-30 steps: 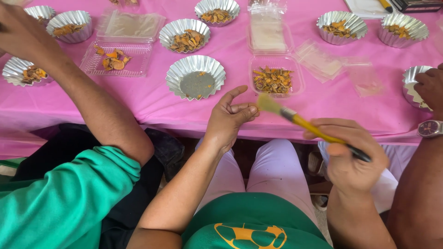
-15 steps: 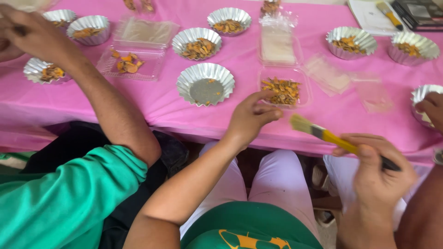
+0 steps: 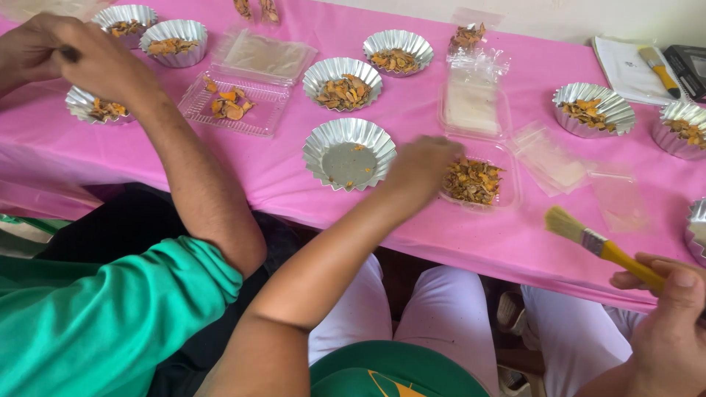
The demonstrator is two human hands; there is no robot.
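Left hand (image 3: 423,165) reached to clear tray of dried orange slices (image 3: 474,181), grip unclear; yellow-handled brush (image 3: 599,246) clasped in right hand (image 3: 669,323); careful pinch needed.

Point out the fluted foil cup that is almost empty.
The fluted foil cup nearest the table edge, just beside the left hand: bare bottom, few orange crumbs; the others hold heaps of dried slices.
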